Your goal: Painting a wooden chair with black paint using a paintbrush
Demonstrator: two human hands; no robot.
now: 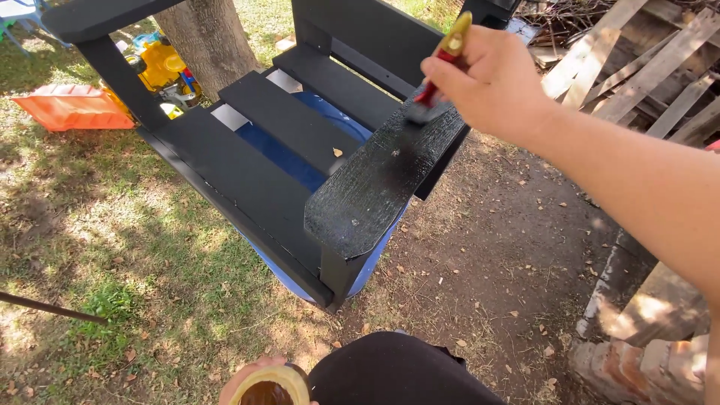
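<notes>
A black painted wooden chair (247, 172) made of slats stands on grass, its wide right armrest (382, 180) wet and glossy. My right hand (495, 86) grips a paintbrush (442, 64) with a red and yellow handle, bristles pressed on the far end of that armrest. My left hand (244, 382) at the bottom edge holds a round yellowish container (271, 386) of dark liquid, close to my dark-clothed knee (390, 371).
A blue barrel (296, 161) lies under the chair seat. A tree trunk (206, 41) stands behind, with an orange plastic piece (67, 105) and yellow toys (161, 67) near it. Pallet wood (645, 60) is stacked at right, bricks (645, 360) at lower right.
</notes>
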